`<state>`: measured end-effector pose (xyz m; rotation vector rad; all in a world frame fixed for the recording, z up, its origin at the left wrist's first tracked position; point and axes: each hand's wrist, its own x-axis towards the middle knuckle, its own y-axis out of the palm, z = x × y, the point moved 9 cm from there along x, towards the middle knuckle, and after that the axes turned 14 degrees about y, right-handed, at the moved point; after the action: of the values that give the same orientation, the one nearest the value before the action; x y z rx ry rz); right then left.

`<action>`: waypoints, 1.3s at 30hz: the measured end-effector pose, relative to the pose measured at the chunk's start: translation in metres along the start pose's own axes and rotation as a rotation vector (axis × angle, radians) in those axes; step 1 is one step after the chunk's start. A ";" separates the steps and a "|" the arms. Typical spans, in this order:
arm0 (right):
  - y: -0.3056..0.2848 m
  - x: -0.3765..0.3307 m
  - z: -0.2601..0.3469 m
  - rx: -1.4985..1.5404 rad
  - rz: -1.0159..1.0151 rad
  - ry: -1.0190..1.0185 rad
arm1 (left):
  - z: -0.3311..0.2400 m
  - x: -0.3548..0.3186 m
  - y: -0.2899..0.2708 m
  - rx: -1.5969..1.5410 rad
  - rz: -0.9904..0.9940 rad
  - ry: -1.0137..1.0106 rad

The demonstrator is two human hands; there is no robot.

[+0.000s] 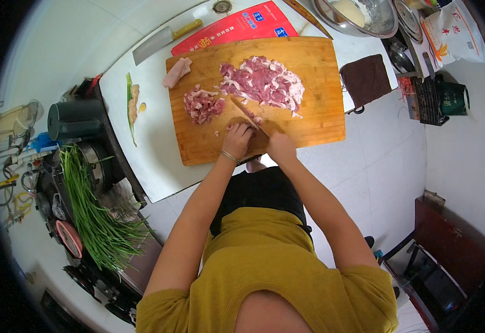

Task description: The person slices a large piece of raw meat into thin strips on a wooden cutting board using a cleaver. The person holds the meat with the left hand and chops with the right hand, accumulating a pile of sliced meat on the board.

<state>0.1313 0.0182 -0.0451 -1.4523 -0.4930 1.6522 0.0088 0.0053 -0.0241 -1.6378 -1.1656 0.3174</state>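
Clearly raw meat pcs (262, 83), pink/white

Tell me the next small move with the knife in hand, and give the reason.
Probably draw the left hand slightly back from the knife before another cut. The right hand holds the knife, with a strip of raw meat beside its blade on the wooden cutting board, and the left fingers sit close to that blade.

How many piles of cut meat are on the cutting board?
2. The larger pile lies on the far middle of the cutting board; the smaller pile sits to its left, nearer the person. Anything under the left hand would be hidden.
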 end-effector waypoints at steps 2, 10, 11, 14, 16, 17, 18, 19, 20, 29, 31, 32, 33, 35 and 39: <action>-0.004 0.014 0.023 0.062 -0.012 -0.001 | 0.000 0.000 -0.002 -0.010 0.008 0.008; -0.010 -0.020 0.004 0.159 -0.013 0.008 | 0.007 -0.003 -0.013 -0.044 0.048 -0.039; -0.007 -0.024 0.001 0.157 -0.015 0.026 | 0.006 -0.003 -0.014 -0.029 0.029 -0.011; 0.012 -0.019 0.006 0.097 0.010 0.016 | 0.006 -0.007 -0.006 0.014 0.005 0.056; 0.017 -0.014 0.012 0.077 0.023 0.020 | 0.007 -0.010 0.000 0.030 0.021 0.073; 0.018 -0.011 0.015 0.074 0.033 0.033 | 0.008 -0.011 0.004 0.035 0.033 0.071; 0.017 -0.010 0.018 0.072 0.042 0.043 | 0.010 -0.012 0.006 0.044 0.043 0.067; 0.016 -0.013 0.015 0.063 0.075 0.069 | 0.012 -0.013 0.008 0.053 0.054 0.064; 0.014 -0.021 0.009 0.054 0.108 0.094 | 0.012 -0.014 0.008 0.057 0.053 0.072; 0.018 0.011 0.046 0.073 0.031 0.024 | 0.009 -0.009 0.009 0.008 0.049 0.085; 0.019 0.009 0.045 0.044 0.026 0.019 | 0.008 -0.007 0.005 0.007 0.037 0.075; 0.023 -0.001 0.032 0.009 0.030 0.014 | 0.009 -0.008 0.004 0.041 0.032 0.083; 0.024 -0.010 0.019 -0.028 0.033 0.013 | 0.009 -0.010 0.004 0.071 0.025 0.091; 0.023 -0.022 -0.003 -0.002 0.069 0.072 | 0.010 -0.012 0.004 0.090 0.005 0.077; 0.012 -0.016 0.020 -0.089 0.068 -0.046 | 0.010 -0.015 0.007 0.030 -0.014 0.042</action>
<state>0.1075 0.0038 -0.0395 -1.5134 -0.5545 1.7402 -0.0019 -0.0003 -0.0394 -1.6025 -1.1351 0.2892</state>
